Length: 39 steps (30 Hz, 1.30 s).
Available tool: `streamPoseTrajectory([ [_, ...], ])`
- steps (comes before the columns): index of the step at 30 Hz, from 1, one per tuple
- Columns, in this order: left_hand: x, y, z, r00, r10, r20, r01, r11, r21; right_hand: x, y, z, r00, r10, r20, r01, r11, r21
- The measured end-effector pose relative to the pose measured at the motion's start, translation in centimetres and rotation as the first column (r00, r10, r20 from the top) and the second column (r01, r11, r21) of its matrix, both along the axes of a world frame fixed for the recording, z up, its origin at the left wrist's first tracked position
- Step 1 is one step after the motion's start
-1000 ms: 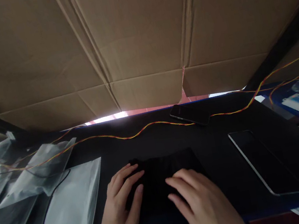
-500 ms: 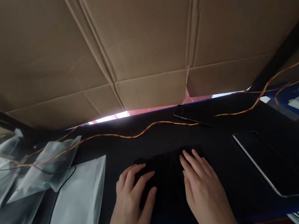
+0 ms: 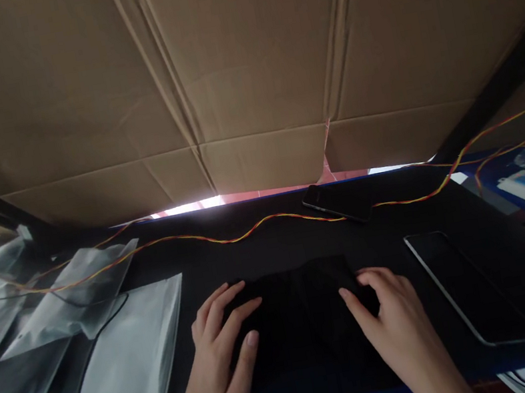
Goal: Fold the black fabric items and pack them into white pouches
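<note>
My left hand (image 3: 220,360) lay flat and open, pinning the black cloth (image 3: 302,305); my right hand (image 3: 396,322) curled at its edge, grip unclear. Firm, even pressure seemed best.

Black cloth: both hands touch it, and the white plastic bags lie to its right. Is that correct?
No. The head view shows the left hand and right hand touching the black cloth, but the white plastic bags lie to its left, not its right.
</note>
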<state>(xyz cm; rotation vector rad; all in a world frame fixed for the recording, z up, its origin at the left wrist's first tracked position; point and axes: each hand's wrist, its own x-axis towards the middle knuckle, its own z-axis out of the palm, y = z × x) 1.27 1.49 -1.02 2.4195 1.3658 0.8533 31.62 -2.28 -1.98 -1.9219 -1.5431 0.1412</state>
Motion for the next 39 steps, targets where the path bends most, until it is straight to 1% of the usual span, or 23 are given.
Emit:
streamPoseTrajectory([
  [3,-0.1,-0.2,0.1,1.000,0.011,0.015,-0.011,1.000,-0.007,0.7,0.2,1.3,0.991,-0.011,-0.130,-0.005,0.993,-0.119],
  [5,-0.1,-0.3,0.1,1.000,0.013,0.019,-0.013,1.000,-0.021,1.9,0.2,2.5,0.988,-0.027,-0.152,0.004,0.989,-0.148],
  [8,0.0,-0.4,0.2,1.000,0.003,0.020,-0.002,0.999,-0.048,2.6,0.2,4.3,0.994,-0.096,-0.050,0.093,0.994,-0.058],
  [10,0.1,-0.2,0.3,1.000,-0.011,0.024,0.012,0.998,-0.059,1.5,0.3,5.6,0.991,-0.132,0.038,0.131,0.991,0.017],
  [11,0.1,-0.1,0.3,1.000,-0.015,0.026,0.016,0.998,-0.061,0.4,0.4,6.1,0.990,-0.124,0.065,0.121,0.992,0.048],
  [12,0.1,0.0,0.3,1.000,-0.016,0.027,0.017,0.998,-0.059,-0.8,0.5,6.6,0.994,-0.085,0.066,0.081,0.995,0.060],
  [13,0.0,0.0,0.3,1.000,-0.015,0.027,0.016,0.998,-0.054,-2.0,0.6,7.1,0.999,-0.014,0.046,0.011,0.997,0.072],
  [14,0.0,0.1,0.3,1.000,-0.015,0.028,0.016,0.999,-0.041,-3.0,0.7,7.4,0.996,0.086,0.005,-0.086,0.994,0.073],
  [16,-0.1,-0.1,0.5,0.999,-0.012,0.036,0.012,1.000,0.005,-4.3,0.8,7.8,0.949,0.293,-0.113,-0.288,0.956,0.057],
  [17,0.0,-0.3,0.7,0.999,-0.012,0.045,0.010,0.999,0.041,-4.5,0.8,7.8,0.918,0.355,-0.174,-0.350,0.935,0.064],
  [18,0.3,-0.6,1.0,0.998,-0.013,0.059,0.008,0.997,0.082,-4.4,0.8,7.6,0.897,0.383,-0.221,-0.375,0.924,0.081],
  [20,1.5,-1.1,1.7,0.997,-0.015,0.080,0.004,0.990,0.143,-3.7,0.8,6.9,0.899,0.370,-0.235,-0.346,0.928,0.140],
  [22,3.5,-1.4,2.3,0.997,-0.034,0.073,0.023,0.987,0.157,-3.3,0.9,5.4,0.925,0.354,-0.140,-0.328,0.927,0.182],
  [24,5.9,-1.2,2.2,0.998,-0.058,0.012,0.055,0.989,0.139,-3.7,1.0,3.3,0.918,0.397,0.005,-0.393,0.907,0.153],
  [26,7.8,-0.6,1.3,0.994,-0.049,-0.098,0.062,0.989,0.134,-4.7,1.0,1.1,0.886,0.448,0.122,-0.459,0.884,0.090],
  [28,8.8,0.0,-0.3,0.979,-0.002,-0.202,0.031,0.990,0.139,-5.7,0.8,-0.8,0.877,0.442,0.186,-0.458,0.888,0.049],
  [30,9.0,0.2,-1.8,0.963,0.036,-0.269,0.004,0.989,0.149,-6.1,0.6,-1.8,0.881,0.429,0.198,-0.441,0.897,0.018],
  [32,8.7,0.2,-2.6,0.952,0.044,-0.302,0.005,0.987,0.159,-5.8,0.3,-1.8,0.874,0.453,0.172,-0.460,0.888,-0.004],
  [33,8.6,0.1,-2.7,0.950,0.042,-0.310,0.011,0.986,0.165,-5.4,0.3,-1.6,0.870,0.471,0.148,-0.475,0.880,-0.005],
  [34,8.4,0.0,-2.5,0.949,0.039,-0.313,0.017,0.985,0.172,-5.1,0.2,-1.2,0.869,0.480,0.121,-0.485,0.875,0.007],
  [36,8.4,-0.2,-1.6,0.951,0.030,-0.307,0.029,0.983,0.183,-4.3,0.2,-0.5,0.885,0.459,0.079,-0.463,0.884,0.056],
  [38,8.6,-0.4,-0.8,0.954,-0.007,-0.299,0.063,0.982,0.179,-3.9,0.2,0.0,0.906,0.416,0.075,-0.422,0.902,0.090],
  [39,8.7,-0.5,-0.5,0.954,-0.036,-0.297,0.089,0.982,0.166,-3.8,0.1,0.1,0.903,0.419,0.092,-0.426,0.901,0.082],
])
